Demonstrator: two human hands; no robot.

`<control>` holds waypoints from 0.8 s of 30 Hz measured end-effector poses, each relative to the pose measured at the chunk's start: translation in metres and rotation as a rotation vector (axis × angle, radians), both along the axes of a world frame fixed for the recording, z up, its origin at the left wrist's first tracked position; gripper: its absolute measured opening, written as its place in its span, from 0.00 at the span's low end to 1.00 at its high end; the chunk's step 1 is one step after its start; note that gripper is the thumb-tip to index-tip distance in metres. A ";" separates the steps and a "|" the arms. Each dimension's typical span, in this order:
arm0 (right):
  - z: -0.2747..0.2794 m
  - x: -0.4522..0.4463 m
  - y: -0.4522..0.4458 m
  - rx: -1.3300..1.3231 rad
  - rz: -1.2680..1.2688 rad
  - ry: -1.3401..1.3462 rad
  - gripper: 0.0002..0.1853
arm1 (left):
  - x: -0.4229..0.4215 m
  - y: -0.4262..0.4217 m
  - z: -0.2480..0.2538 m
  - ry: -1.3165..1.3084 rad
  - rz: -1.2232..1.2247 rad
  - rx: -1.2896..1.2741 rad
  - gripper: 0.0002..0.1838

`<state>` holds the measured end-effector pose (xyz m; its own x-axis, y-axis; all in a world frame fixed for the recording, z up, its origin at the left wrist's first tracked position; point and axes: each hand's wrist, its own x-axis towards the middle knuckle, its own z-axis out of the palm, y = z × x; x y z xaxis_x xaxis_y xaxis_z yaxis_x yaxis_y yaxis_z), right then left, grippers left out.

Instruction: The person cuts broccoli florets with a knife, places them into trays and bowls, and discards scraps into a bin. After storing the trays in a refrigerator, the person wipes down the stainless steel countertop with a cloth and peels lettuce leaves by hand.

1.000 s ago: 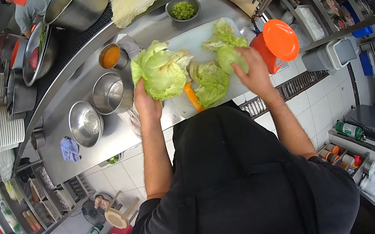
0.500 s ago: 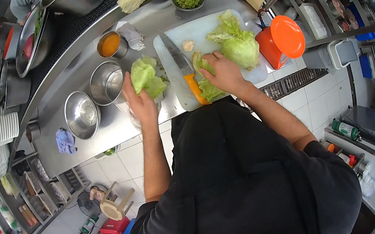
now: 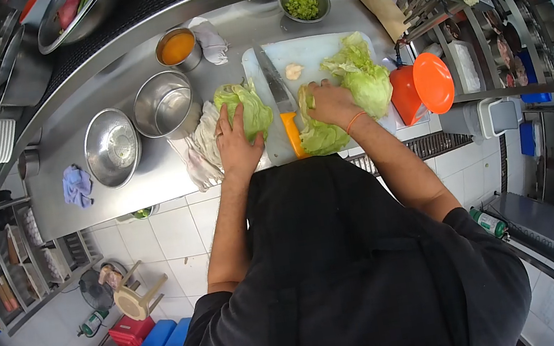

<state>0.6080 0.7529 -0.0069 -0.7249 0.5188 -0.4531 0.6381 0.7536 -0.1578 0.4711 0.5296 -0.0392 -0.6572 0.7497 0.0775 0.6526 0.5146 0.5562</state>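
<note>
My left hand (image 3: 239, 143) lies with fingers spread against a pale green lettuce piece (image 3: 253, 111) at the left edge of the white cutting board (image 3: 302, 48). A crumpled white cloth (image 3: 200, 152) is beside that hand. My right hand (image 3: 332, 104) has its fingers curled onto lettuce leaves (image 3: 323, 137) at the front of the board; its fingertips are partly hidden. Between the hands lies a knife (image 3: 289, 116) with an orange handle. The lettuce head (image 3: 370, 89) sits on the board's right side, and a small pale piece (image 3: 294, 71) lies behind my right hand.
A deep steel pot (image 3: 167, 103) and a shallow steel bowl (image 3: 112, 148) stand left on the counter. Behind are a pot of orange liquid (image 3: 177, 48) and a bowl of chopped greens (image 3: 303, 6). An orange container (image 3: 406, 92) stands right of the board.
My left hand has moved right with the lettuce piece, which now reaches the board's edge; its fingers are more spread. My right hand stays on the leaves. The camera view has shifted.
</note>
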 end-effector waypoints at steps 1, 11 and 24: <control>0.010 -0.002 0.003 0.002 0.014 -0.017 0.32 | -0.001 0.002 0.004 -0.008 -0.001 0.005 0.46; -0.048 -0.056 0.050 0.130 0.208 0.260 0.23 | -0.005 0.007 0.007 0.038 -0.002 0.156 0.42; 0.261 -0.001 0.001 0.085 0.179 1.582 0.19 | -0.001 0.014 0.019 -0.092 -0.111 0.131 0.40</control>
